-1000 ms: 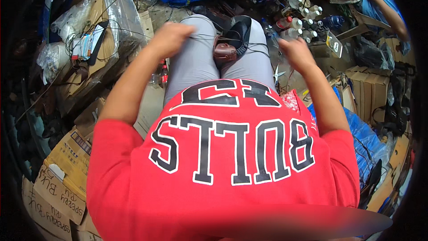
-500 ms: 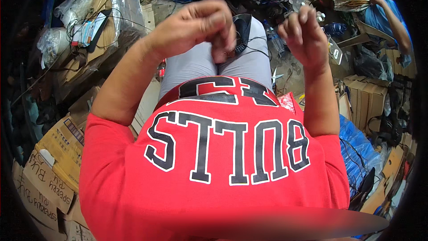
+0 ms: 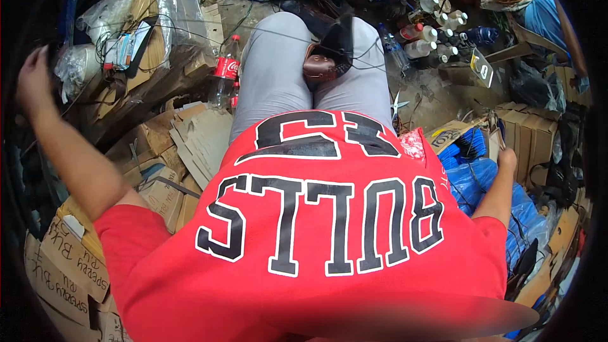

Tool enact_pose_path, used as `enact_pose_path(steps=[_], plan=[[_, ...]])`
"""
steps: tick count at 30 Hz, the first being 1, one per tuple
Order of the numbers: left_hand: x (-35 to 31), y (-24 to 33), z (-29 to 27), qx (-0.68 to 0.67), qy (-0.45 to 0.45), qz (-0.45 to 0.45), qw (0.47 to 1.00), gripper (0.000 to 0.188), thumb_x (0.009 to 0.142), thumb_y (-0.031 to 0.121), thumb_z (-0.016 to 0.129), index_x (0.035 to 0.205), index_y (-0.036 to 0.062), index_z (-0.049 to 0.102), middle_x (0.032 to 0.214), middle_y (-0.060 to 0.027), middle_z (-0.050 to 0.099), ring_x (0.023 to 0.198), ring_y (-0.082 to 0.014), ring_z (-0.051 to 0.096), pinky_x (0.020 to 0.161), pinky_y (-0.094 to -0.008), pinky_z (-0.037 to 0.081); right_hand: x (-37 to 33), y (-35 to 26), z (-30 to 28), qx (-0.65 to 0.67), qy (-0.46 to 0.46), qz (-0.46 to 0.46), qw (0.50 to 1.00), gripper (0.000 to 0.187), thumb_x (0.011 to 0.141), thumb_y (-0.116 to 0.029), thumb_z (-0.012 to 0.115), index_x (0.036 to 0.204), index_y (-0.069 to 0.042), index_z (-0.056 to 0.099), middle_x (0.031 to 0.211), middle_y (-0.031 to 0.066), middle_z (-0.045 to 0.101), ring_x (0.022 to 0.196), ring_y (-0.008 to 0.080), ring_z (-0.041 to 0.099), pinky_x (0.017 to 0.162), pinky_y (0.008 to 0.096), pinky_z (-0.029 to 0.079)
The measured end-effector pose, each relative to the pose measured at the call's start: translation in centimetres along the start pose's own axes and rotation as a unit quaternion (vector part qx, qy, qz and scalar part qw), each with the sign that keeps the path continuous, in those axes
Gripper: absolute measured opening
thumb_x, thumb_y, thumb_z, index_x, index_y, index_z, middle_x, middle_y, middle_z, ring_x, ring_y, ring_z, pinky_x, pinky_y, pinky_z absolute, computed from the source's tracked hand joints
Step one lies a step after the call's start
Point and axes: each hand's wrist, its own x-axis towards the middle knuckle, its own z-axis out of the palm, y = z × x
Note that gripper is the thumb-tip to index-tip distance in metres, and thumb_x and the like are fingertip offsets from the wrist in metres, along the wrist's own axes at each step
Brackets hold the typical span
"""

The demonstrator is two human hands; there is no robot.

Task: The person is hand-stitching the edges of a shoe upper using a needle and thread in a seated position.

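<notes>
A glossy brown and black shoe (image 3: 326, 66) is wedged between my knees, with thin dark thread trailing across my grey trouser legs. My left hand (image 3: 35, 85) is stretched out at the far left, beside clear plastic wrapping. It is blurred, with the fingertips drawn together; what they pinch is too small to make out. Low on the right, my right hand (image 3: 506, 158) is closed by a blue plastic bundle (image 3: 465, 180). A slim upright piece shows above its fingers, but its kind is unclear. Scissors (image 3: 398, 105) lie beside my right thigh.
A red-capped bottle (image 3: 226, 73) stands by my left thigh. Several small bottles (image 3: 437, 31) are grouped beyond my right knee. Flattened cardboard (image 3: 206, 139) and boxes (image 3: 522, 142) lie on both sides. Another person's blue-clothed body (image 3: 546, 18) is at the far right.
Both hands have parted from above my lap. The left swung out to the far left; the right dropped down to the right. The shoe between my knees is now uncovered.
</notes>
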Motion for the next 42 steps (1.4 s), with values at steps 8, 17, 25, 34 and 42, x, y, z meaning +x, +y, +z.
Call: enact_pose_path(steps=[8, 17, 25, 34, 42], plan=[[-24.6, 29.4, 4.3, -0.436, -0.319, 0.365, 0.758, 0.045, 0.077, -0.001, 0.064, 0.119, 0.0137, 0.061, 0.116, -0.0084, 0.06, 0.104, -0.0227, 0.059, 0.084, -0.0315, 0.05, -15.7, -30.5, -7.4, 0.424, -0.054, -0.458, 0.779, 0.04, 0.077, -0.026, 0.072, 0.114, -0.015, 0.064, 0.091, 0.0071, 0.053, 0.086, 0.018, 0.056, 0.074, 0.0289, 0.046], [-28.7, 35.1, 6.4, -0.417, -0.359, 0.411, 0.727, 0.025, 0.079, 0.018, 0.066, 0.103, 0.0102, 0.064, 0.091, -0.0139, 0.065, 0.088, -0.032, 0.062, 0.077, -0.0377, 0.048, -20.5, -34.2, -9.3, 0.622, -0.29, -0.377, 0.622, 0.015, 0.083, -0.018, 0.068, 0.084, -0.007, 0.058, 0.079, -0.0015, 0.058, 0.068, 0.0067, 0.049, 0.061, 0.0199, 0.038], [-26.2, 32.9, 6.7, -0.465, -0.43, 0.349, 0.691, 0.017, 0.083, 0.019, 0.062, 0.093, 0.0048, 0.062, 0.074, -0.0117, 0.06, 0.069, -0.0192, 0.057, 0.067, -0.0327, 0.045, -19.5, -34.2, -9.6, 0.631, -0.241, -0.381, 0.631, 0.019, 0.084, -0.021, 0.068, 0.08, -0.007, 0.055, 0.069, -0.0068, 0.048, 0.063, 0.0035, 0.04, 0.056, 0.02, 0.032], [-16.8, 14.7, 11.3, -0.483, -0.395, -0.005, 0.781, 0.019, 0.089, 0.018, 0.059, 0.086, 0.0001, 0.062, 0.077, 0.0012, 0.058, 0.075, -0.0081, 0.052, 0.072, -0.0226, 0.04, -9.3, -25.6, -3.3, 0.62, -0.159, -0.238, 0.731, 0.018, 0.086, -0.024, 0.065, 0.08, -0.008, 0.059, 0.067, -0.0073, 0.044, 0.06, 0.0042, 0.037, 0.054, 0.0206, 0.03], [-21.7, 29.1, 5.8, -0.534, -0.223, 0.239, 0.779, 0.035, 0.078, 0.015, 0.066, 0.112, 0.0082, 0.064, 0.117, -0.0123, 0.061, 0.112, -0.0265, 0.054, 0.097, -0.0346, 0.04, -12.1, -29.4, -8.1, 0.556, -0.134, -0.373, 0.73, 0.033, 0.086, -0.009, 0.054, 0.118, -0.007, 0.062, 0.104, 0.0051, 0.062, 0.088, 0.0112, 0.056, 0.075, 0.0236, 0.045]])
